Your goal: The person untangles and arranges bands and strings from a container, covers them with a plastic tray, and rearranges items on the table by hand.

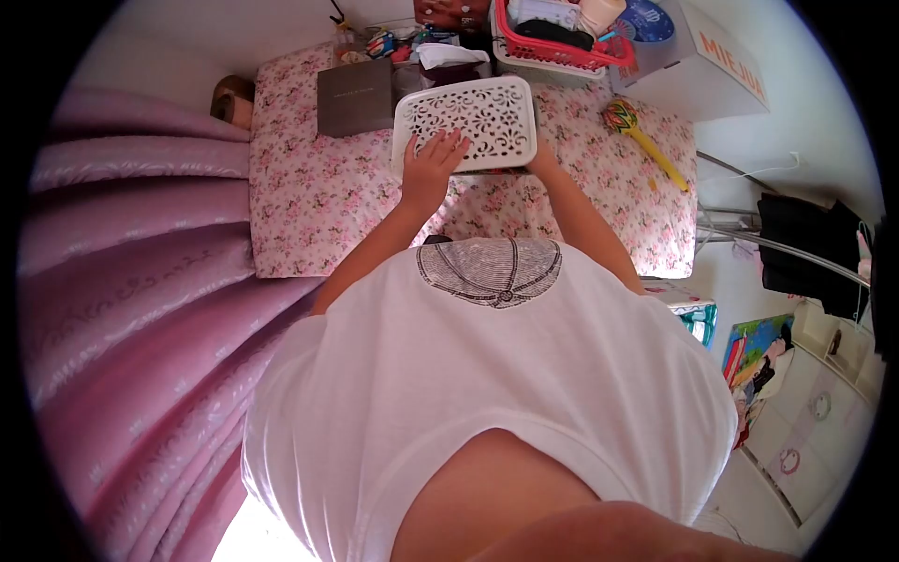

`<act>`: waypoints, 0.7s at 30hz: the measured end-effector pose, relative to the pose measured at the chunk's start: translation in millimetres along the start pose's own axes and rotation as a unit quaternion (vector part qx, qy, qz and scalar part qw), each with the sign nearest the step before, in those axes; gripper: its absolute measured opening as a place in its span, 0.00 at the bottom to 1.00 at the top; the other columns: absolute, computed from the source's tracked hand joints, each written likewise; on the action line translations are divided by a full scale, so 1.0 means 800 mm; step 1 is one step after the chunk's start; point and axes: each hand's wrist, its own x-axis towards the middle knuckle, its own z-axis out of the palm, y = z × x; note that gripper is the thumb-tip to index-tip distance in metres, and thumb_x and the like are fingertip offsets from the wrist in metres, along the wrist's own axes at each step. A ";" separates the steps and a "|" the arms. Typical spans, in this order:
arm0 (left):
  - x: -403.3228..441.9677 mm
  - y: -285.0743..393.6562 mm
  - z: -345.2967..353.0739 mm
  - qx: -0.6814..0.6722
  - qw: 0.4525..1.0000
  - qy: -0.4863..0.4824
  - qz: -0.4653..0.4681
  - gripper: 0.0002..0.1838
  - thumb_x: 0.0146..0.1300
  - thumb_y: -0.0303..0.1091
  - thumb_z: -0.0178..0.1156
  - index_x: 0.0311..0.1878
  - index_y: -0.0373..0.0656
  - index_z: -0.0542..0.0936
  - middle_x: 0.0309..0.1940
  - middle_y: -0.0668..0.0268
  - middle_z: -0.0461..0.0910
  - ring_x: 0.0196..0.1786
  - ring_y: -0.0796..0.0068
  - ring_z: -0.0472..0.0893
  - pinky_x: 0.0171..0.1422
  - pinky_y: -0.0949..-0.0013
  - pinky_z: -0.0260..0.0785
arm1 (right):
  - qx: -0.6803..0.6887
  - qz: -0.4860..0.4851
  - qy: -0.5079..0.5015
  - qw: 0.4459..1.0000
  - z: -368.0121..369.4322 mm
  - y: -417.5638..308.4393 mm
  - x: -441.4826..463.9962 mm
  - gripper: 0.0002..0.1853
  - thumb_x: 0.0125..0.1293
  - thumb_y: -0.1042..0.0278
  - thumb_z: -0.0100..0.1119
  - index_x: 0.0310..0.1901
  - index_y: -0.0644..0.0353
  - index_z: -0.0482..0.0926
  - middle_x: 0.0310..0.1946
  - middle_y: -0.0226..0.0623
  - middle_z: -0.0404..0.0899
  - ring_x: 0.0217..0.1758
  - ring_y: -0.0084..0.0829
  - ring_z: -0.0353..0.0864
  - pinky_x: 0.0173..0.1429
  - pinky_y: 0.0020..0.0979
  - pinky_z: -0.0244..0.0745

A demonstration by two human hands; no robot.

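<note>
A white plastic lid (482, 117) with a cut-out floral pattern is in front of me over the flowered tablecloth, its near edge toward me. My left hand (434, 167) lies on its near left part, fingers spread over the openwork. At the near right corner, my right hand (541, 157) grips the side, its fingers mostly hidden behind the edge. A narrow dark strip shows under the lid along the near and right sides; what it belongs to I cannot make out. Just left of the lid stands a dark grey box (356, 97).
A red basket (562, 54) full of small things stands at the back, beside a large white carton (716, 70). A yellow-handled toy (655, 155) lies on the right of the flowered tablecloth (309, 206). Pink curtains (150, 234) hang along the left; dark clothes (810, 248) hang at right.
</note>
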 end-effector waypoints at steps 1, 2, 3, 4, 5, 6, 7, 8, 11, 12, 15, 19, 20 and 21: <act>0.001 0.001 0.001 -0.010 1.000 -0.006 0.009 0.26 0.47 0.23 0.49 0.53 0.54 0.67 0.54 0.69 0.65 0.57 0.69 0.64 0.61 0.53 0.44 | 0.196 0.060 0.050 0.977 -0.016 -0.006 0.000 0.24 0.55 0.60 0.50 0.54 0.57 0.63 0.49 0.43 0.66 0.49 0.34 0.68 0.52 0.31 0.63; 0.002 0.002 0.002 -0.019 1.000 -0.011 0.019 0.27 0.47 0.22 0.49 0.53 0.54 0.67 0.54 0.69 0.65 0.57 0.68 0.64 0.61 0.52 0.43 | 0.383 0.116 0.097 0.911 -0.029 -0.008 0.000 0.23 0.55 0.61 0.49 0.53 0.57 0.63 0.49 0.44 0.66 0.49 0.33 0.69 0.52 0.30 0.63; 0.002 0.004 0.003 -0.029 0.999 -0.017 0.028 0.27 0.47 0.22 0.48 0.53 0.54 0.67 0.54 0.69 0.65 0.57 0.68 0.64 0.61 0.52 0.43 | 0.553 0.168 0.141 0.804 -0.037 -0.014 0.001 0.22 0.56 0.63 0.49 0.53 0.57 0.64 0.49 0.45 0.66 0.48 0.33 0.69 0.51 0.30 0.64; 0.003 0.005 0.006 -0.006 0.998 -0.033 0.044 0.26 0.48 0.25 0.49 0.53 0.54 0.67 0.55 0.68 0.64 0.57 0.67 0.63 0.61 0.51 0.42 | 0.503 0.189 0.154 0.829 -0.042 -0.027 -0.001 0.21 0.56 0.64 0.49 0.52 0.58 0.64 0.48 0.45 0.67 0.47 0.32 0.70 0.50 0.30 0.64; 0.005 0.005 0.010 0.018 0.997 -0.048 0.060 0.25 0.49 0.27 0.50 0.53 0.55 0.67 0.55 0.67 0.63 0.58 0.66 0.62 0.61 0.50 0.41 | 0.451 0.209 0.167 0.851 -0.045 -0.042 -0.006 0.20 0.56 0.66 0.49 0.52 0.58 0.65 0.48 0.45 0.67 0.46 0.31 0.70 0.49 0.29 0.65; 0.007 0.007 0.010 0.040 0.994 -0.064 0.076 0.24 0.50 0.30 0.51 0.53 0.55 0.67 0.56 0.66 0.62 0.59 0.66 0.61 0.62 0.50 0.41 | 0.397 0.229 0.179 0.870 -0.045 -0.050 -0.010 0.20 0.55 0.67 0.49 0.51 0.58 0.66 0.47 0.45 0.68 0.46 0.30 0.70 0.49 0.29 0.65; 0.007 0.012 0.010 0.011 0.995 -0.074 0.063 0.23 0.50 0.34 0.52 0.54 0.55 0.66 0.56 0.64 0.61 0.59 0.64 0.59 0.62 0.49 0.40 | 0.286 0.202 0.179 0.919 -0.041 -0.042 -0.011 0.20 0.55 0.68 0.50 0.51 0.58 0.66 0.47 0.45 0.68 0.46 0.31 0.70 0.49 0.29 0.65; 0.007 0.019 0.010 -0.019 0.995 -0.085 0.049 0.24 0.51 0.39 0.52 0.54 0.55 0.66 0.57 0.63 0.60 0.60 0.63 0.58 0.62 0.48 0.39 | 0.169 0.173 0.176 0.954 -0.032 -0.023 -0.011 0.20 0.54 0.69 0.50 0.51 0.58 0.66 0.47 0.45 0.68 0.46 0.32 0.70 0.49 0.29 0.65; 0.015 0.018 0.012 -0.024 0.994 -0.102 0.010 0.27 0.50 0.50 0.53 0.54 0.55 0.66 0.58 0.60 0.57 0.62 0.61 0.53 0.62 0.46 0.37 | -0.041 0.070 0.194 0.978 -0.017 0.023 -0.004 0.22 0.50 0.76 0.51 0.50 0.59 0.67 0.48 0.45 0.68 0.46 0.37 0.70 0.49 0.32 0.64; 0.019 0.013 0.012 -0.010 0.994 -0.106 -0.003 0.28 0.50 0.53 0.52 0.55 0.55 0.65 0.58 0.59 0.57 0.62 0.60 0.52 0.62 0.45 0.37 | -0.076 0.039 0.206 0.975 -0.015 0.025 -0.003 0.22 0.50 0.77 0.50 0.50 0.59 0.67 0.48 0.44 0.67 0.46 0.36 0.70 0.49 0.32 0.64; 0.035 -0.009 0.007 0.024 0.994 -0.086 -0.056 0.27 0.51 0.51 0.51 0.55 0.56 0.65 0.57 0.58 0.57 0.62 0.58 0.51 0.62 0.45 0.36 | -0.166 0.017 0.193 0.967 -0.011 0.025 0.001 0.21 0.49 0.79 0.47 0.49 0.59 0.68 0.49 0.45 0.66 0.49 0.40 0.67 0.53 0.37 0.60; 0.051 -0.023 0.003 0.010 0.977 -0.203 -0.057 0.34 0.48 0.58 0.51 0.55 0.47 0.65 0.60 0.57 0.52 0.64 0.57 0.47 0.61 0.43 0.35 | -0.340 -0.051 0.187 0.920 -0.008 0.006 0.010 0.21 0.49 0.76 0.46 0.50 0.57 0.68 0.53 0.46 0.62 0.55 0.45 0.61 0.57 0.42 0.53; 0.053 -0.019 0.004 0.036 0.975 -0.208 -0.060 0.35 0.47 0.60 0.50 0.55 0.46 0.64 0.60 0.57 0.51 0.64 0.56 0.46 0.61 0.42 0.34 | -0.367 -0.053 0.178 0.911 -0.004 -0.001 0.011 0.21 0.51 0.72 0.46 0.50 0.56 0.67 0.54 0.45 0.61 0.56 0.46 0.59 0.58 0.43 0.51; 0.056 -0.012 0.004 0.062 0.973 -0.214 -0.064 0.37 0.46 0.62 0.50 0.55 0.45 0.63 0.61 0.57 0.49 0.64 0.56 0.44 0.60 0.41 0.34 | -0.394 -0.055 0.169 0.902 0.002 -0.012 0.012 0.21 0.52 0.67 0.47 0.51 0.55 0.66 0.55 0.45 0.59 0.58 0.47 0.56 0.59 0.45 0.49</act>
